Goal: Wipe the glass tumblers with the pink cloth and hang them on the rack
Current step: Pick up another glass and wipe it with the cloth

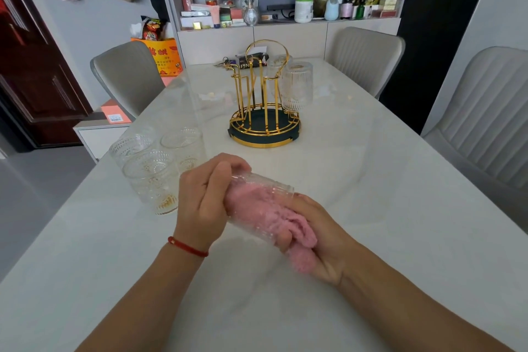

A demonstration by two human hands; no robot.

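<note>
My left hand (204, 197) grips a ribbed glass tumbler (268, 188) lying on its side above the white table (371, 208). The pink cloth (265, 214) is stuffed inside the tumbler and spills out of its mouth. My right hand (320, 240) holds the cloth there, fingers partly inside the glass. Three more tumblers (151, 177) stand upright at the left of the table. The gold rack (264, 103) stands further back in the middle, with two tumblers (297, 86) hung upside down on its right pegs.
Grey chairs (128, 74) stand around the table, one at the left, one at the back right, one at the right edge. Keys and a dark packet (245, 63) lie behind the rack. A cluttered shelf (285, 8) runs along the back wall.
</note>
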